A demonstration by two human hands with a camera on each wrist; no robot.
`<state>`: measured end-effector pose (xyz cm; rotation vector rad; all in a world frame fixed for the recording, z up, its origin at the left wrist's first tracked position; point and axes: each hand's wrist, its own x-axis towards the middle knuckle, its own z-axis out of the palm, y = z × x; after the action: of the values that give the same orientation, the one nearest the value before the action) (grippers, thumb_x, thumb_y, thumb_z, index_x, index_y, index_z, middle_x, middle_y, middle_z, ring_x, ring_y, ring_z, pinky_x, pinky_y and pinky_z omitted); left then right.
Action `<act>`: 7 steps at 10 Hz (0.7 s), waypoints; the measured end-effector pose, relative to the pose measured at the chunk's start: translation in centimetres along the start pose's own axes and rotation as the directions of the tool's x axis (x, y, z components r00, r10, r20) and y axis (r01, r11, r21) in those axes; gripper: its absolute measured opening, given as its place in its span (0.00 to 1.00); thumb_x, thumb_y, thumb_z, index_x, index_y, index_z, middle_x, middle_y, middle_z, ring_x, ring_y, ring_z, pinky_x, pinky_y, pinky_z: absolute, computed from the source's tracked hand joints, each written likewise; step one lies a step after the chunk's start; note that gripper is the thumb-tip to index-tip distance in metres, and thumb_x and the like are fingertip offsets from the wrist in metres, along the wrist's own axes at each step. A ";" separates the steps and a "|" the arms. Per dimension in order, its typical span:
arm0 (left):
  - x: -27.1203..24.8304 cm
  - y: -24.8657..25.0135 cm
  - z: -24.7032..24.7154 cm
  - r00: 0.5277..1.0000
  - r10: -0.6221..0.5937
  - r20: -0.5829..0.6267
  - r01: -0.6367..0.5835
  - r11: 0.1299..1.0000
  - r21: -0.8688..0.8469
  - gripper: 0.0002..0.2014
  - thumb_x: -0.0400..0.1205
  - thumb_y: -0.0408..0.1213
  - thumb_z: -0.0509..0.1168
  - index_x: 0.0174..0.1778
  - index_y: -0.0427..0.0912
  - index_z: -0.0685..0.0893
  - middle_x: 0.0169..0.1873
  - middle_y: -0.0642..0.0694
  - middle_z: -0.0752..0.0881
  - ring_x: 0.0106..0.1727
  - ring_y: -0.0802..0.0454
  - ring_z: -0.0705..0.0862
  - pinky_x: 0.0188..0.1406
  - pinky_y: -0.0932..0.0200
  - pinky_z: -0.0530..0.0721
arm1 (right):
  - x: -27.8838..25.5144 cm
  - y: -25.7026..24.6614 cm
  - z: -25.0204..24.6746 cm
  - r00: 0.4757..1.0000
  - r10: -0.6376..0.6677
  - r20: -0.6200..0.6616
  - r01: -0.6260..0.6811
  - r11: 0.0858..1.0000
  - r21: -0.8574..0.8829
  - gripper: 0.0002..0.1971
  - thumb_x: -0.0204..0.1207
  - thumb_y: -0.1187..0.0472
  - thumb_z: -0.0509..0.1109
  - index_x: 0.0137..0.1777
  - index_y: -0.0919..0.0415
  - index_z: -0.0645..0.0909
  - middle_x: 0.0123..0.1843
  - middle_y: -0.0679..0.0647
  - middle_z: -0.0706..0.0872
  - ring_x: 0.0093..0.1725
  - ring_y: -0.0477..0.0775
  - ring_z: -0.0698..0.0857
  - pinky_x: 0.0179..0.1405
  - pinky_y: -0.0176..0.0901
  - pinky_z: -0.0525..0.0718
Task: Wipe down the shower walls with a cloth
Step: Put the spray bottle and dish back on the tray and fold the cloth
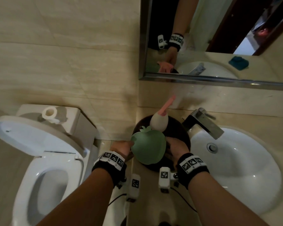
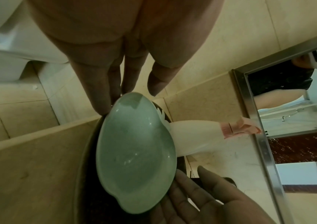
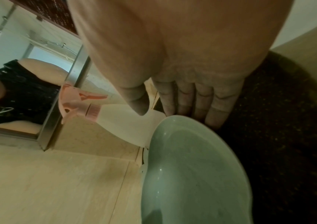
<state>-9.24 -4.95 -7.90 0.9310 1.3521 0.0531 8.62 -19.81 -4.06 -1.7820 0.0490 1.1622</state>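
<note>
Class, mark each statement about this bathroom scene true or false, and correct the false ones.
1. The toilet lid is raised. True.
2. The green apple-shaped dish lies in the white sink. False: it sits over the dark basin, left of the sink.
3. The spray bottle has a pink trigger. True.
4. The left hand grips the tap. False: its fingers touch the dish's edge.
5. A roll of paper stands on the cistern. True.
</note>
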 end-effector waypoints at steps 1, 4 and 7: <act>0.4 0.1 0.0 1.000 0.017 0.021 -0.019 0.995 0.102 0.12 0.68 0.44 0.76 0.45 0.45 0.87 0.64 0.31 0.89 0.64 0.34 0.90 0.63 0.38 0.91 | 0.6 0.1 0.0 1.000 0.000 -0.001 0.000 0.999 -0.041 0.09 0.84 0.58 0.70 0.50 0.59 0.91 0.58 0.62 0.93 0.61 0.68 0.90 0.67 0.67 0.86; -1.9 1.0 0.6 0.974 0.225 0.022 -0.208 0.855 0.475 0.20 0.90 0.44 0.64 0.78 0.46 0.81 0.72 0.42 0.85 0.72 0.43 0.84 0.74 0.56 0.78 | 0.6 -0.2 -0.5 0.999 0.034 -0.016 -0.035 0.998 -0.043 0.10 0.81 0.58 0.72 0.39 0.57 0.90 0.52 0.62 0.94 0.59 0.68 0.90 0.67 0.69 0.85; -0.5 0.7 1.0 0.992 0.125 0.029 -0.122 0.850 0.513 0.19 0.88 0.41 0.68 0.73 0.35 0.84 0.71 0.35 0.86 0.68 0.38 0.87 0.71 0.49 0.85 | 1.0 0.3 -0.8 0.999 -0.042 -0.016 0.039 0.984 -0.175 0.06 0.75 0.48 0.72 0.40 0.47 0.87 0.59 0.61 0.92 0.63 0.66 0.89 0.66 0.66 0.87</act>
<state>-8.16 -5.30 -7.11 1.4707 1.3330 -0.2203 9.54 -20.08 -4.90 -1.9389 -0.0798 1.1488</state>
